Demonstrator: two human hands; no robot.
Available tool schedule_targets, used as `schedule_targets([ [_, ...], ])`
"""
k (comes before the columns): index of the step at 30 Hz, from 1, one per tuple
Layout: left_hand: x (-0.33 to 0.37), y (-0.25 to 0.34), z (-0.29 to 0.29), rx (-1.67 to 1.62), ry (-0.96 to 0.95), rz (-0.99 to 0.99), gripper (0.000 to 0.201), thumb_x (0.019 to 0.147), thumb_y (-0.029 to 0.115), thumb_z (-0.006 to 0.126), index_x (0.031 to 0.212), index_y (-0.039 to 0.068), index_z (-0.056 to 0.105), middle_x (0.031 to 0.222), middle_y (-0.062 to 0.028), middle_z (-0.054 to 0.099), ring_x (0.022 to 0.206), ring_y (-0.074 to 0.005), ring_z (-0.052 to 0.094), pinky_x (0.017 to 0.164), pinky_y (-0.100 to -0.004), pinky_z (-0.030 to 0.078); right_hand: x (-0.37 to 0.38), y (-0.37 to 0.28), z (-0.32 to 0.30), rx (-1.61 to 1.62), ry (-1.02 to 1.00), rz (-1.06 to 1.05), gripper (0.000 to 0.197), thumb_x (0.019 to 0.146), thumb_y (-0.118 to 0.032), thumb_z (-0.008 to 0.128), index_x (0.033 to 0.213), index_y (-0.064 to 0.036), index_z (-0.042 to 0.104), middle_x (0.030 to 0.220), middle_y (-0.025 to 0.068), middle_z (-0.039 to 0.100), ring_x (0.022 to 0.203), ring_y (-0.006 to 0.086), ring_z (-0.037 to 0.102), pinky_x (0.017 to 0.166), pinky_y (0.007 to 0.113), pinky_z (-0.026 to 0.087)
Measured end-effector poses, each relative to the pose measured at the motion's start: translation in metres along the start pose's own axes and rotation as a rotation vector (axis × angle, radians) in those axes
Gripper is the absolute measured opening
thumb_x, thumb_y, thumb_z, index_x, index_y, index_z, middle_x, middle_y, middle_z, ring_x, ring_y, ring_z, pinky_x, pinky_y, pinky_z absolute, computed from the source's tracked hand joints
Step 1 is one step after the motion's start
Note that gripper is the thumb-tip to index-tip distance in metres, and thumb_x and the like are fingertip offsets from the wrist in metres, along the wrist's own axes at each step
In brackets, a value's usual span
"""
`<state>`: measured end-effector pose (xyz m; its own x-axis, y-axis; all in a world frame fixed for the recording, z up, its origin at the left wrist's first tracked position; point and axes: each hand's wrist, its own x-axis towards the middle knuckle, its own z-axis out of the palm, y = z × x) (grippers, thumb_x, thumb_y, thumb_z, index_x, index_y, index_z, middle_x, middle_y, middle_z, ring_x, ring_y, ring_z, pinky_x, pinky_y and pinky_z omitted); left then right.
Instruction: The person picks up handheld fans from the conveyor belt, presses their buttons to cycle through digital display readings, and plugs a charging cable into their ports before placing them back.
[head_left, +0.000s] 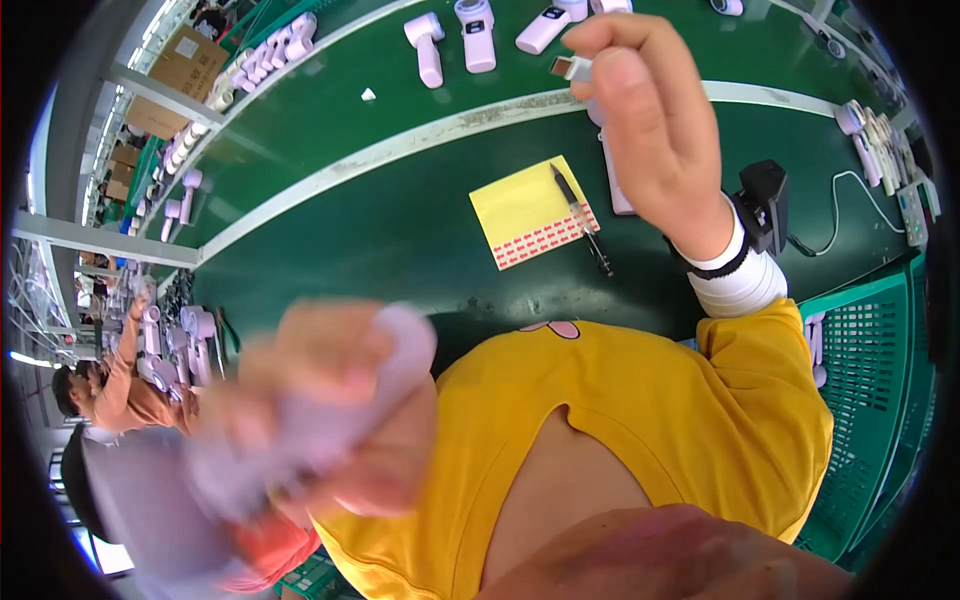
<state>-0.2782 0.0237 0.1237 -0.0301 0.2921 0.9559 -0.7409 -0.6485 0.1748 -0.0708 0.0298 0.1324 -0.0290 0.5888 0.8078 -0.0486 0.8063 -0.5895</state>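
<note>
A long, pale strip (450,127) crosses the dark-green workbench (340,255); leftward, a white metal frame (105,240) stands near a bright, slim lamp (34,360).

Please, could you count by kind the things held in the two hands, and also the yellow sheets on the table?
Lavender device, blurred, in the left hand: 1
White plug, in the right hand: 1
Yellow sheet: 1
Total: 3

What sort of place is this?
Probably a factory or workshop for small handheld devices: several similar lilac plastic devices lie along a long green work surface, a perforated green plastic crate stands alongside, and another person in orange is nearby.
</note>
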Motion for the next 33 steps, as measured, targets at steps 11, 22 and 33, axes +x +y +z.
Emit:
schedule_targets([
  [11, 0.008, 0.034, 0.012, 0.252, -0.027, -0.145, 0.047, 0.081, 0.034, 0.053, 0.116, 0.007, 0.038, 0.106, -0.0097, 0.046, 0.083, -0.0210, 0.048, 0.073, -0.0326, 0.040, -0.006, 0.017, 0.009, -0.650, 0.019, -0.099, 0.016, 0.091, -0.013, 0.044, 0.092, 0.0009, 0.051, 0.074, 0.0045, 0.045, 0.061, 0.0129, 0.040, 0.055, 0.023, 0.034],
  [22, 0.030, -0.039, -0.017, 0.122, 0.073, -0.982, 0.033, 0.080, 0.010, 0.039, 0.110, -0.004, 0.038, 0.083, -0.0156, 0.055, 0.059, -0.0208, 0.056, 0.054, -0.0287, 0.047, -0.005, -0.003, 0.007, -0.376, -0.251, 0.263, 0.021, 0.091, -0.020, 0.044, 0.084, -0.0016, 0.051, 0.069, 0.0047, 0.047, 0.060, 0.0146, 0.043, 0.055, 0.025, 0.036],
  [33, 0.020, -0.059, -0.029, 0.139, -0.355, -0.878, 0.041, 0.079, 0.010, 0.037, 0.117, -0.006, 0.032, 0.086, -0.0144, 0.055, 0.058, -0.0206, 0.057, 0.058, -0.0275, 0.046, 0.004, -0.017, -0.009, -0.376, -0.469, 0.175, 0.028, 0.088, -0.024, 0.048, 0.069, -0.0027, 0.051, 0.059, 0.0062, 0.048, 0.051, 0.0190, 0.047, 0.046, 0.028, 0.034],
])
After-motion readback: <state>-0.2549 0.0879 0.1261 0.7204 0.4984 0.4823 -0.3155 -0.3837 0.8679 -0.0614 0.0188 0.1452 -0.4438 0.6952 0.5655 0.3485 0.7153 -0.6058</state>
